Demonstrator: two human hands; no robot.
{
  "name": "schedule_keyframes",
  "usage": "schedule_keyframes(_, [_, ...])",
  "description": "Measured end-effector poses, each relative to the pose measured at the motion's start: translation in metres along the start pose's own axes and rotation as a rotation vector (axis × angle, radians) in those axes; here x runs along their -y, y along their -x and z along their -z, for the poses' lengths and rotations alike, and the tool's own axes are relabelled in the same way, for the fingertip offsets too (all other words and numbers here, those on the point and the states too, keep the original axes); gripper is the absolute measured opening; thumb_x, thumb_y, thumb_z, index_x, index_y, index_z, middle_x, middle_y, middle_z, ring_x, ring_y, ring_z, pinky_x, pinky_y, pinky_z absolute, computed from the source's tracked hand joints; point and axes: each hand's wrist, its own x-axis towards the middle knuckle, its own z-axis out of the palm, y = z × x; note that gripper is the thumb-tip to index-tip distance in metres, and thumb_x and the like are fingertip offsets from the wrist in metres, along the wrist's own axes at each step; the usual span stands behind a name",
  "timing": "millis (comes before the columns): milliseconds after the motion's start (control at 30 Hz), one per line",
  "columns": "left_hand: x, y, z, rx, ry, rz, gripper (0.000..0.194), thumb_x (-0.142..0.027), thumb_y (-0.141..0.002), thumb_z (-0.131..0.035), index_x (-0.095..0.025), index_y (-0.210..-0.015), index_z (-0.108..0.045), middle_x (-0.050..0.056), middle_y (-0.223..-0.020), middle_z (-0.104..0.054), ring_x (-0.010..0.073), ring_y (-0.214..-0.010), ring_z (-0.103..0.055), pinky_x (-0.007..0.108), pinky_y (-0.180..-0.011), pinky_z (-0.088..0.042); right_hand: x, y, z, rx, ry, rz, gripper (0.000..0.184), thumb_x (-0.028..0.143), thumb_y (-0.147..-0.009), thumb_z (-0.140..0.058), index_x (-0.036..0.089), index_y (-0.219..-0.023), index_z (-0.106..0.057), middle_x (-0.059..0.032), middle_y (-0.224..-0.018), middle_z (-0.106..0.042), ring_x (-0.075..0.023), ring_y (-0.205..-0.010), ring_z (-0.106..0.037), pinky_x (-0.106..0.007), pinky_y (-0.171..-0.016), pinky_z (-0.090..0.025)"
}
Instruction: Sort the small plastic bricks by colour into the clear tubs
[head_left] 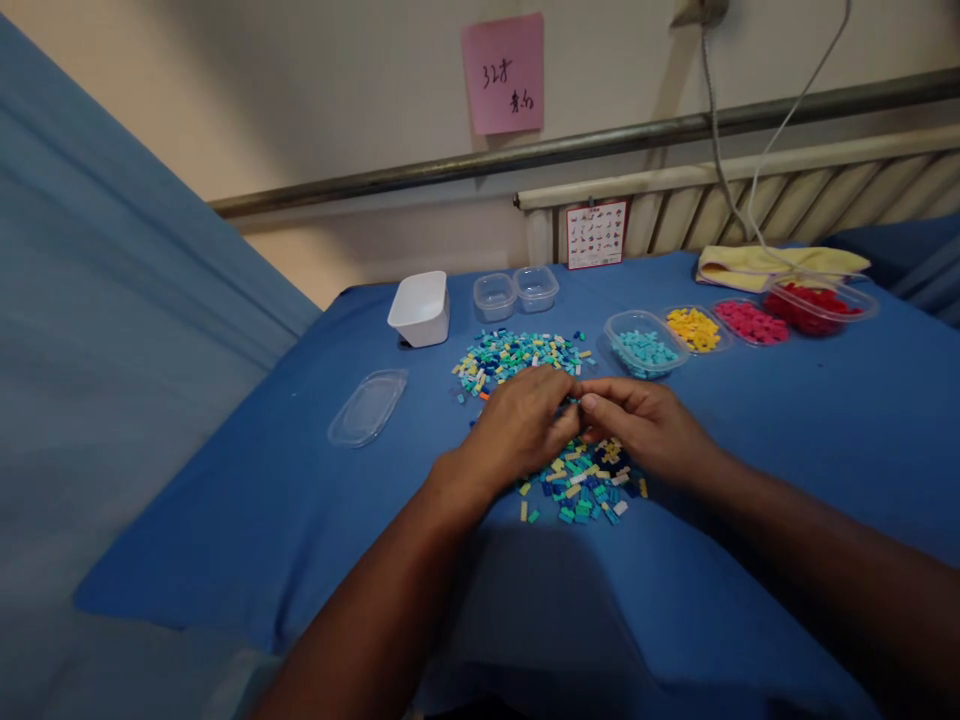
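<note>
My left hand and my right hand meet fingertip to fingertip over the building bricks. Both are closed in a pinch; whatever sits between the fingers is hidden. Beyond them spreads a loose pile of small bricks in blue, turquoise, yellow and white. Nearer to me, below my hands, lies a second scatter of bricks. A dark and yellow cluster rests close under my right hand. Past the right fingers stands a clear tub of light-blue bricks.
To the right are yellow bricks, pink bricks and red bricks in clear containers, with a yellow cloth behind. A white box, two clear tubs and a clear lid stand or lie left on the blue cloth.
</note>
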Motion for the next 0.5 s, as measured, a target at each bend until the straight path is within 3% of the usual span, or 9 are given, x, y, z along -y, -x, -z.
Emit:
schedule_keyframes(233, [0.0, 0.008, -0.018, -0.062, -0.098, -0.152, 0.022, -0.031, -0.115, -0.05, -0.018, -0.112, -0.068, 0.01, -0.105, -0.073, 0.0225, -0.1, -0.067, 0.039, -0.095, -0.055, 0.009, 0.003, 0.008, 0.008, -0.17, -0.246, 0.044, 0.05, -0.081, -0.092, 0.024, -0.116, -0.089, -0.0062, -0.101, -0.086, -0.0196, -0.083, -0.076, -0.036, -0.081, -0.065])
schedule_keyframes(500, [-0.004, 0.009, -0.015, -0.123, -0.129, -0.199, 0.031, -0.042, -0.116, -0.053, -0.017, -0.128, -0.067, 0.009, -0.105, -0.075, 0.023, -0.095, -0.069, 0.038, -0.085, -0.056, 0.006, 0.002, 0.012, -0.041, -0.161, -0.214, 0.043, 0.052, -0.078, -0.095, 0.022, -0.107, -0.087, -0.007, -0.096, -0.084, -0.0198, -0.08, -0.076, -0.035, -0.078, -0.062])
